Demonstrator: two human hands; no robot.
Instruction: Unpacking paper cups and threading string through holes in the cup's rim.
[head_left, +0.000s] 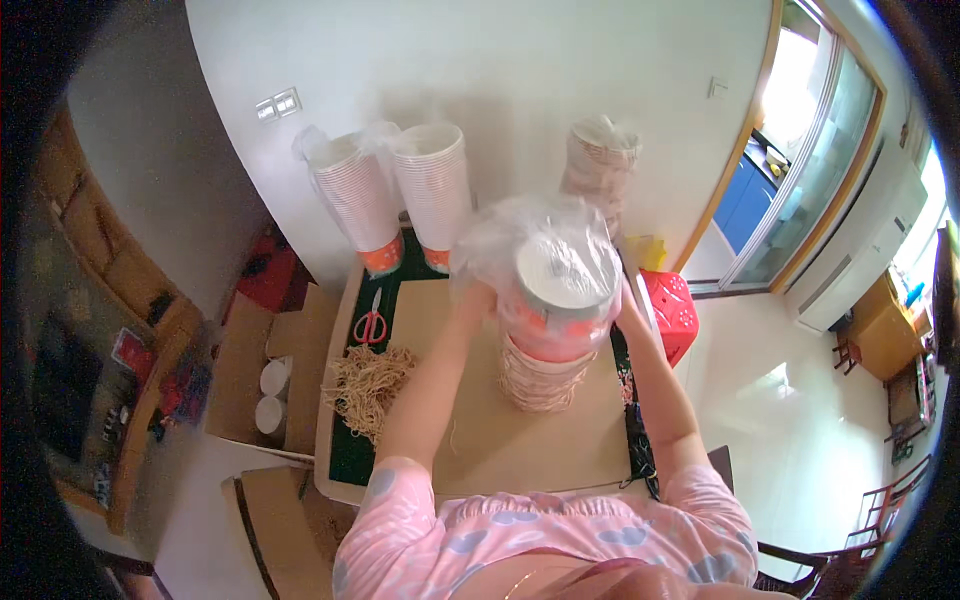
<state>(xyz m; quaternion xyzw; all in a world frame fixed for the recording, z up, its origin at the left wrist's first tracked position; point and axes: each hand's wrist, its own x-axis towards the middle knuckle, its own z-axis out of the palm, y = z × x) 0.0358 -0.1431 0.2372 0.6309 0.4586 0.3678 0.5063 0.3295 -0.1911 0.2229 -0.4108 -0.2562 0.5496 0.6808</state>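
Observation:
In front of me a tall stack of paper cups (552,338) stands on the table, with a clear plastic bag (500,235) drawn over its upper part. A round white cup base (568,272) faces up at the top. Beige cords (545,388) hang around the lower cups. My left hand (479,297) grips the bagged stack from its left side, partly covered by the plastic. On the opposite side my right hand (621,298) holds it too, its fingers mostly hidden behind the stack.
Two bagged cup stacks (432,190) stand at the back left, and another bagged stack (600,165) at the back right. Red-handled scissors (370,325) and a heap of beige cords (368,390) lie left on the table. A carton (240,350) with white cups is beside it; a red stool (672,312) stands right.

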